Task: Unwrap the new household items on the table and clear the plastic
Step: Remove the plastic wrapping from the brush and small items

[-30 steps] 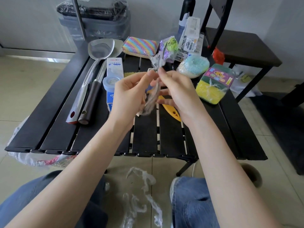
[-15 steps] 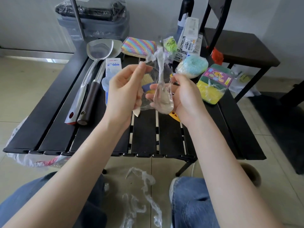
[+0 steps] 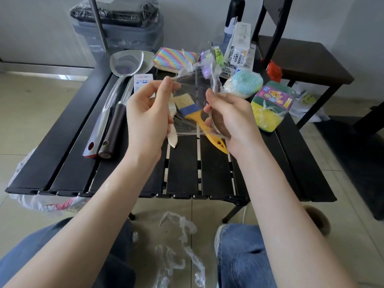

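My head camera is looking forward and steeply down, close over the black slatted desk (image 3: pixel 182 179), taking in my forearms, my knees and the tiled floor (image 3: pixel 25 113) below.

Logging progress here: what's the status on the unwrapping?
Left hand and right hand each pinch the clear plastic wrap, stretched between them. Yellow-handled brush bare on table. Nothing blocking.

Bare slats on the near table (image 3: pixel 182 179); brushes (image 3: pixel 193 113) and spatulas (image 3: pixel 116 104) beyond.
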A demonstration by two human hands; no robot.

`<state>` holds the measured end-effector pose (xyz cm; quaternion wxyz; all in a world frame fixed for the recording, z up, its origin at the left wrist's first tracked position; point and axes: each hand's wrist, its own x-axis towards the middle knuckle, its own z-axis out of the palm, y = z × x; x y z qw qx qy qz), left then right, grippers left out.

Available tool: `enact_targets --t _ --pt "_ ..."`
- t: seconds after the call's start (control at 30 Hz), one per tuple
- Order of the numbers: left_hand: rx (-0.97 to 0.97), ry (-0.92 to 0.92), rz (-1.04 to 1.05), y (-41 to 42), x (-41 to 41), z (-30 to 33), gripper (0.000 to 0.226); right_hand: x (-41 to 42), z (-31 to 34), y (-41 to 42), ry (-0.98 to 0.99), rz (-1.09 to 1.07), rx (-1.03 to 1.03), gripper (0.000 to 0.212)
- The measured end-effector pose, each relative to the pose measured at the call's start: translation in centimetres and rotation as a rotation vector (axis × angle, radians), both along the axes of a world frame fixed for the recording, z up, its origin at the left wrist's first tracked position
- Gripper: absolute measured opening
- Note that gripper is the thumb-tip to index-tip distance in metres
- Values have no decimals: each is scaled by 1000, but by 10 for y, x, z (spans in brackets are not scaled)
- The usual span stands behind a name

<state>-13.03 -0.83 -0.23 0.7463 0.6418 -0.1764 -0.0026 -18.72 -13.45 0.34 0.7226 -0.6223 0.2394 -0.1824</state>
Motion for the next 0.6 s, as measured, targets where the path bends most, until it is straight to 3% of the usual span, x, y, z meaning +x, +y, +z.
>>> enact_targets --t 0.17,0.3,0.4,0.47,0.53,0.6 --pt "103 -44 70 -1 1 -3 30 -1 -1 0 -63 -16 -54 23" --pt "205 2 9 -5 2 -6 39 2 -6 0 -94 -35 -280 30" --pt "167 10 -47 -6 3 -8 56 3 -6 4 -109 -22 -403 40" --pt "156 -15 -74 -6 3 -10 45 4 -4 6 -103 0 -438 46" --pt "129 -9 -91 -7 0 -7 20 4 -5 7 -68 34 -511 49" --pt "108 7 -109 -7 -2 -4 18 4 -8 8 -30 69 -625 43"
